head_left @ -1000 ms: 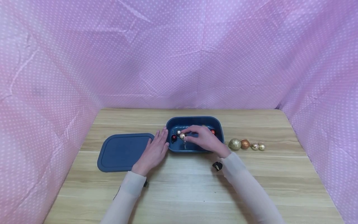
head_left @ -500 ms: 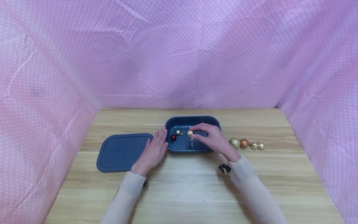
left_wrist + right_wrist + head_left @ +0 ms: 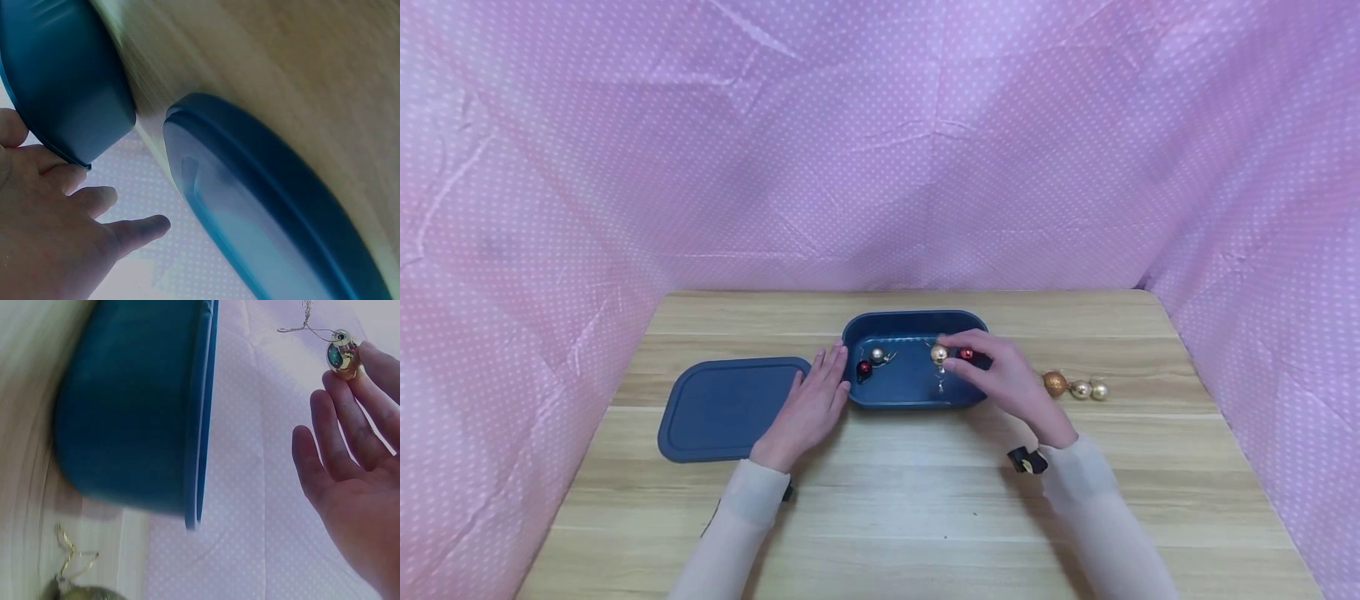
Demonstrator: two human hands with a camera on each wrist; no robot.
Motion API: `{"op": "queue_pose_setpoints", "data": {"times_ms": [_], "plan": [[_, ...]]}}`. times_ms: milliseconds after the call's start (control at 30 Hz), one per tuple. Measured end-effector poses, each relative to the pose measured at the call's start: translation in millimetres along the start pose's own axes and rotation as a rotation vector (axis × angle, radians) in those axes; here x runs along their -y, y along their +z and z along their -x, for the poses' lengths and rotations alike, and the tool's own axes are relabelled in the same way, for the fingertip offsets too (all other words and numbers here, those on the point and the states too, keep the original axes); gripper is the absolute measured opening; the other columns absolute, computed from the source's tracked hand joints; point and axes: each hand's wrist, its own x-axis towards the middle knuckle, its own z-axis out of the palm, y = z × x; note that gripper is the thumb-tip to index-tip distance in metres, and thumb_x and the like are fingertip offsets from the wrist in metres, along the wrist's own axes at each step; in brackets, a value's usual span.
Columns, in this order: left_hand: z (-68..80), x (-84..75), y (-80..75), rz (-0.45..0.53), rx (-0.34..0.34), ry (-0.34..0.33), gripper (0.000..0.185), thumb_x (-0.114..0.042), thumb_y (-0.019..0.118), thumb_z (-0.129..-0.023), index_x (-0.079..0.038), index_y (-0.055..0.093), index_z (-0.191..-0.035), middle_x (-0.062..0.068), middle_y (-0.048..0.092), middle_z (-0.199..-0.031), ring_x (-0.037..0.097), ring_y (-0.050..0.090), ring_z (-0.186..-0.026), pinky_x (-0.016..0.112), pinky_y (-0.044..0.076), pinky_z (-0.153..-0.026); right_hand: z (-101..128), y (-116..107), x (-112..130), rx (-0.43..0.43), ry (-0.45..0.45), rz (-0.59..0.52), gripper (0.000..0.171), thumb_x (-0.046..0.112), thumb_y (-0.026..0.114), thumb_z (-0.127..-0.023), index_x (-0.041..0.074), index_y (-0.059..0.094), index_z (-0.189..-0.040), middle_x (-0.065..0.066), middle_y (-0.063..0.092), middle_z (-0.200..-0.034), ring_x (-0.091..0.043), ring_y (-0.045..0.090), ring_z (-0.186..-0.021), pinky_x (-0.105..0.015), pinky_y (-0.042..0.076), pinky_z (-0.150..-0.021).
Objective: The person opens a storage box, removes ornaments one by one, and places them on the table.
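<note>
Your right hand pinches a small gold bauble at its fingertips, holding it above the open blue container, its thread dangling. Your left hand lies flat with fingers straight against the container's left end, beside the blue lid. A red bauble and a pale one lie inside; three more rest on the table.

The right hand fills the right side, its fingers loosely extended, holding a small gold bauble at the fingertips, with a thin wire loop trailing from its cap. Left of it stands the blue tub, seen from outside. Another gold bauble lies on the pale surface at the bottom left.
</note>
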Motion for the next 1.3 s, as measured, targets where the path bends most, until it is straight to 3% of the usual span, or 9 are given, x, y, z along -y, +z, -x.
{"op": "queue_pose_setpoints", "data": {"times_ms": [267, 467, 567, 700, 900, 1133, 1300], "plan": [[-0.2, -0.9, -0.4, -0.001, -0.001, 0.002, 0.06, -0.03, 0.038, -0.113, -0.009, 0.019, -0.166, 0.008, 0.016, -0.173, 0.035, 0.014, -0.158, 0.072, 0.019, -0.117, 14, -16, -4, -0.056, 0.053, 0.035, 0.03, 0.023, 0.076, -0.096, 0.015, 0.076, -0.125, -0.001, 0.072, -0.124, -0.024, 0.064, -0.121, -0.052, 0.048, -0.104], [0.2, -1.2, -1.1, 0.006, 0.005, 0.0, 0.06, -0.031, 0.037, -0.113, -0.009, 0.019, -0.166, 0.008, 0.015, -0.173, 0.035, 0.014, -0.158, 0.072, 0.019, -0.117, 24, -28, -9, -0.107, 0.043, 0.058, 0.027, 0.018, 0.076, -0.096, 0.015, 0.077, -0.123, -0.001, 0.073, -0.124, -0.017, 0.065, -0.119, -0.023, 0.049, -0.097], [0.1, -1.0, -0.9, 0.005, 0.004, 0.002, 0.06, -0.03, 0.038, -0.113, -0.008, 0.018, -0.166, 0.008, 0.015, -0.173, 0.036, 0.014, -0.158, 0.072, 0.018, -0.117, 30, -34, -11, -0.127, 0.056, 0.054, 0.027, 0.019, 0.076, -0.097, 0.017, 0.076, -0.123, 0.002, 0.072, -0.125, -0.01, 0.064, -0.119, -0.015, 0.047, -0.096], [0.1, -0.6, -0.6, 0.008, 0.006, -0.002, 0.06, -0.03, 0.038, -0.113, -0.009, 0.018, -0.166, 0.007, 0.013, -0.173, 0.035, 0.013, -0.158, 0.072, 0.018, -0.117, 36, -42, -13, -0.153, 0.059, 0.048, 0.027, 0.017, 0.075, -0.097, 0.017, 0.076, -0.124, 0.002, 0.072, -0.125, -0.001, 0.061, -0.118, -0.013, 0.045, -0.098], [-0.2, -0.9, -0.7, 0.014, 0.007, -0.002, 0.06, -0.031, 0.037, -0.113, -0.01, 0.017, -0.166, 0.006, 0.013, -0.173, 0.035, 0.013, -0.158, 0.072, 0.018, -0.118, 46, -54, -17, -0.202, 0.06, 0.022, 0.028, 0.009, 0.075, -0.096, 0.012, 0.076, -0.123, -0.005, 0.073, -0.122, 0.004, 0.061, -0.115, -0.012, 0.053, -0.081], [-0.5, -0.6, -0.6, 0.011, 0.009, -0.001, 0.06, -0.032, 0.036, -0.113, -0.01, 0.017, -0.166, 0.006, 0.014, -0.173, 0.035, 0.013, -0.158, 0.071, 0.019, -0.118, 60, -70, -24, -0.231, 0.103, 0.103, 0.027, 0.011, 0.077, -0.095, 0.014, 0.077, -0.122, -0.003, 0.074, -0.121, 0.008, 0.059, -0.115, -0.009, 0.04, -0.099], [-0.4, -0.5, -0.9, 0.007, 0.007, -0.001, 0.06, -0.031, 0.037, -0.113, -0.009, 0.017, -0.166, 0.007, 0.014, -0.173, 0.035, 0.014, -0.158, 0.071, 0.019, -0.117, 71, -80, -29, -0.219, 0.135, 0.121, 0.029, 0.012, 0.076, -0.096, 0.011, 0.075, -0.125, -0.007, 0.073, -0.124, 0.01, 0.057, -0.115, -0.009, 0.045, -0.092]]}}
